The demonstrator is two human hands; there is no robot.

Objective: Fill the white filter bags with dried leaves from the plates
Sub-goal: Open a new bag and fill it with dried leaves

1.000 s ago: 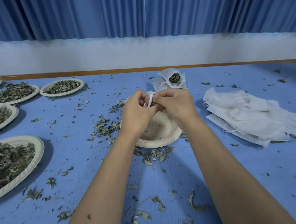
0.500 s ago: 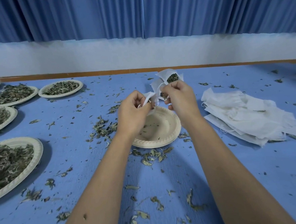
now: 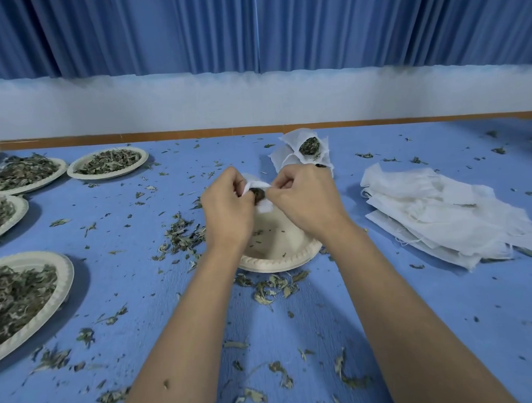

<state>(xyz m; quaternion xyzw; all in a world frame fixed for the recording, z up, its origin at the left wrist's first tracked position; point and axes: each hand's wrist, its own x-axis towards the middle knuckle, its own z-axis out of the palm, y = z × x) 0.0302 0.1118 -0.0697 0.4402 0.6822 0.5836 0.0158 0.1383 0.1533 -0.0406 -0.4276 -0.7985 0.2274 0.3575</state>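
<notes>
Left hand (image 3: pixel 227 208) and right hand (image 3: pixel 302 198) each pinch a rim of the filled bag (image 3: pixel 259 195) over the nearly spent plate (image 3: pixel 281 257) (leaves showing at its mouth); draw it closed evenly, level, to avoid spillage.

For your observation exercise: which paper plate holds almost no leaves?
The plate beneath the left hand and right hand; the plates along the left are heaped.

We're seeing pleated blue curtains (image 3: pixel 246 23) hanging above a white wall (image 3: pixel 251 101). An orange strip (image 3: pixel 159 135) is edging the blue tabletop (image 3: pixel 456 329).
</notes>
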